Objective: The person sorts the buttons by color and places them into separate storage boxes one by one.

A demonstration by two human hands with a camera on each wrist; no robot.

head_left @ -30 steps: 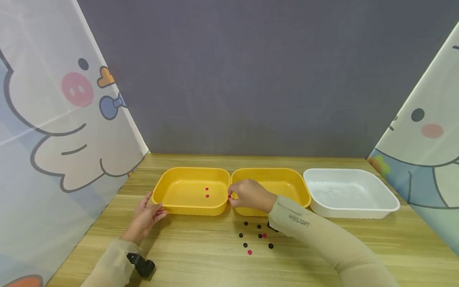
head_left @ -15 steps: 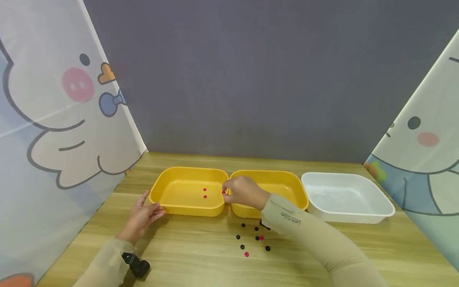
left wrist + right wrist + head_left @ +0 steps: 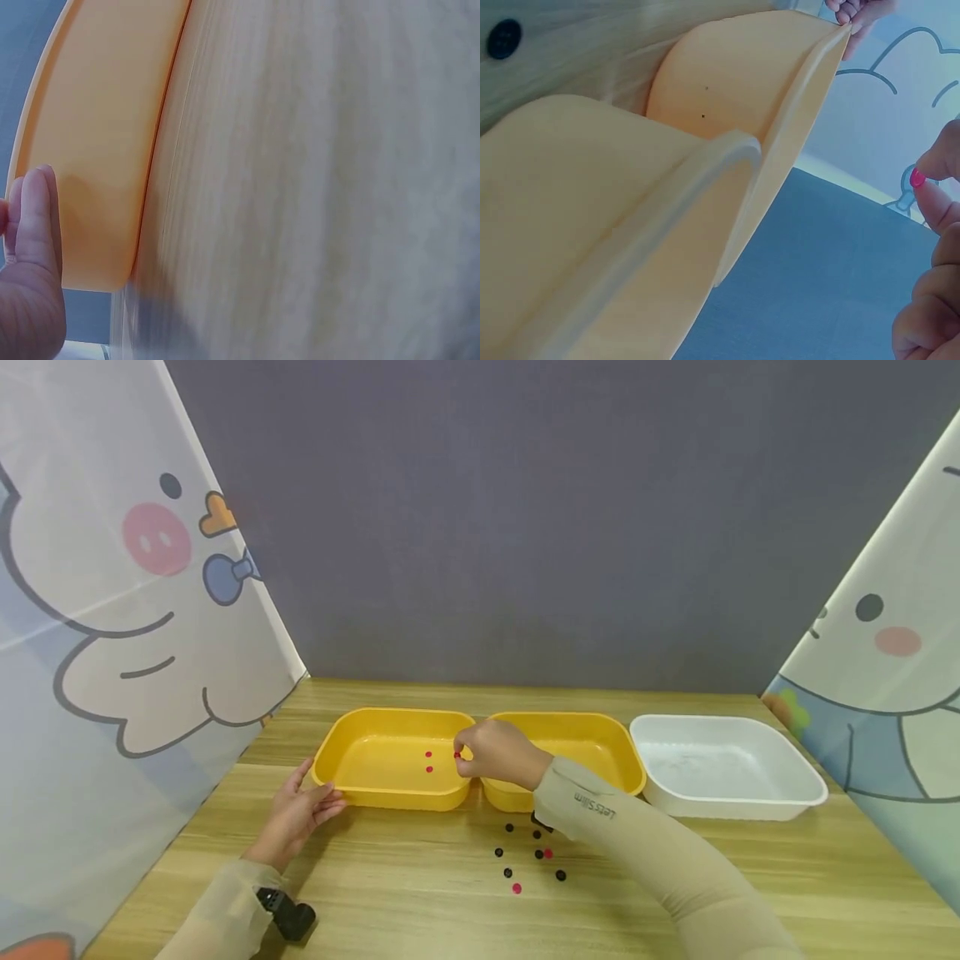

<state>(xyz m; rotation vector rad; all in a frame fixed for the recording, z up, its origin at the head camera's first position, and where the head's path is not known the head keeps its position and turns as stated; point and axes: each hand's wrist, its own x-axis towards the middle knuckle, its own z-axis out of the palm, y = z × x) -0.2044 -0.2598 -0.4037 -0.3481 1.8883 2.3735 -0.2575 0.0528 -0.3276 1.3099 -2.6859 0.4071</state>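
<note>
The right hand [image 3: 501, 752] pinched a round red button [image 3: 917, 178] over the leftmost rectangular yellow plastic tray [image 3: 390, 798], which lay lengthwise left-to-right; the straight-fingered left hand [image 3: 294, 817] touched its near-left corner.

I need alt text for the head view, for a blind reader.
A right hand pinches a red button over the left yellow tray, where two red buttons lie; the left hand touches its corner. To its right: a second yellow tray, a white tray; on the table, black and red buttons.
</note>
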